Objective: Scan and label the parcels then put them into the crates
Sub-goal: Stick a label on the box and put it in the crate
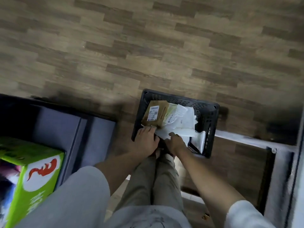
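Under both sets of fingertips, at the near edge of the black crate (pixel 209 122), lies a white plastic mailer parcel (pixel 164 134): soft, crinkled, glossy, its near corner pointing toward the person. The left hand (pixel 145 139) rests its fingers, held close together, on that parcel's left edge; the right hand (pixel 176 142) curls its fingers over the parcel's right side, though blur hides whether they pinch it. Just beyond the left fingertips a brown cardboard box (pixel 158 116) carries a white printed label (pixel 153 113). Beyond the right fingertips more white poly bags (pixel 184 119) overlap one another, one standing on edge against the crate's right wall. The crate, perforated along its walls, sits on a wood-pattern floor (pixel 148 46). Well left of the hands stands a green printed carton (pixel 37 175).
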Demonstrator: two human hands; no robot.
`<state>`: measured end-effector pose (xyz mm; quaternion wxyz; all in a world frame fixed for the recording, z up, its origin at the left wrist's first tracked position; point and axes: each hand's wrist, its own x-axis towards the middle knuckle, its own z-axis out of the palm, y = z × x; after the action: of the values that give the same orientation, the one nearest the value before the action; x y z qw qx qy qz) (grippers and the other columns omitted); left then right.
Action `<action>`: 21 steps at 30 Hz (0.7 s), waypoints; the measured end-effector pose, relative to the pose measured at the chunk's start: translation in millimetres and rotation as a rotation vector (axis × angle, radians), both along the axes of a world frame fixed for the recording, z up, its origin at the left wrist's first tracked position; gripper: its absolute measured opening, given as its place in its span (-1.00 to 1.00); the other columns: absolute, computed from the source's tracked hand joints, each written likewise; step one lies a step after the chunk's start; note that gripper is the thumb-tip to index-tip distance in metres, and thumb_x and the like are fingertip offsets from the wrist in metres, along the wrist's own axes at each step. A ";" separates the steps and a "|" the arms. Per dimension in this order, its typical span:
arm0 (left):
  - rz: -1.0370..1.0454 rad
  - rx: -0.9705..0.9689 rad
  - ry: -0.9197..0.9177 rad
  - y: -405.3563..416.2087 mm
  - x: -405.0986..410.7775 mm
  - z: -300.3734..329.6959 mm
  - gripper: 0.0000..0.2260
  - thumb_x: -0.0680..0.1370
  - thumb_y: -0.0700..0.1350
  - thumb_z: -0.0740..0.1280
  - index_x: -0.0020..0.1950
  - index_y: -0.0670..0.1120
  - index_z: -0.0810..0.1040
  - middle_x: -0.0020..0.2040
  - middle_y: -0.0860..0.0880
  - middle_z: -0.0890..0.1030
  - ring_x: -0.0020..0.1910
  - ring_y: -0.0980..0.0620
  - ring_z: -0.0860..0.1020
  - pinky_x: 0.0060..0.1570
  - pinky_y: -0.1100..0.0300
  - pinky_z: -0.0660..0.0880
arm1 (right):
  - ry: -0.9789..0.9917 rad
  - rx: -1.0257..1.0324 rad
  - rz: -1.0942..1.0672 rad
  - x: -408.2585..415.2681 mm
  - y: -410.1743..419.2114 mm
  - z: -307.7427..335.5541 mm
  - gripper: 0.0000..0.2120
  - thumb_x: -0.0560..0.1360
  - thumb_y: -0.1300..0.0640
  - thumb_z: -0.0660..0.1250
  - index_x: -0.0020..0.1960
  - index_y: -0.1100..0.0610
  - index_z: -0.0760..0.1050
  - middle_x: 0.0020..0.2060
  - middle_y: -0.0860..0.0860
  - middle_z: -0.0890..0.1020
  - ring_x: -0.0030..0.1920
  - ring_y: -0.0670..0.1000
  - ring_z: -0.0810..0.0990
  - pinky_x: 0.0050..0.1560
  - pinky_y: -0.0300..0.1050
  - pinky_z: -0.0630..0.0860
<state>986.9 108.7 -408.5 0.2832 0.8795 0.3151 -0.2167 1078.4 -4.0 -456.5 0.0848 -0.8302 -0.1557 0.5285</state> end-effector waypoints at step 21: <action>0.073 -0.036 0.071 34.5 -11.1 -288.7 -0.63 0.56 -0.11 0.20 0.37 -0.11 0.41 0.35 -0.06 0.45 0.37 -0.05 0.36 0.32 0.12 0.23 | 0.139 0.042 -0.502 24.4 83.7 -288.0 -0.31 0.46 -0.30 0.28 0.32 0.25 0.42 0.21 0.17 0.55 0.21 0.21 0.52 0.22 0.02 0.45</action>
<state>975.8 143.2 -697.2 0.2951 0.8541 0.3528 -0.2430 1102.9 79.7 -744.5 0.2408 -0.8026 0.0504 0.5434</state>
